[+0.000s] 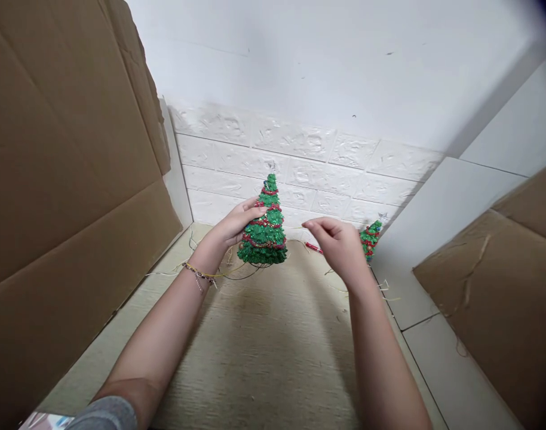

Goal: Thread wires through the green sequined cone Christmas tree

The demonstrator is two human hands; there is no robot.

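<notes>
Miniature Christmas tree [264, 237], upright, centre of the frame.
Tiered green glittered cone wound with red beaded garland, its side held in the curled fingers of the left hand [227, 228]; thin yellow wire [230, 273] runs just below its base. A second, similar tree [370, 239] shows at centre right, partly hidden behind the open right hand [338, 248].

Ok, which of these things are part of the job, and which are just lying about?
Part of the job, it seems:
the glittery green Christmas tree in the left hand; the thin wires beside it; the red stick near the right hand

Just lying about:
the smaller tree; the cardboard sheet; the beige mat
</notes>
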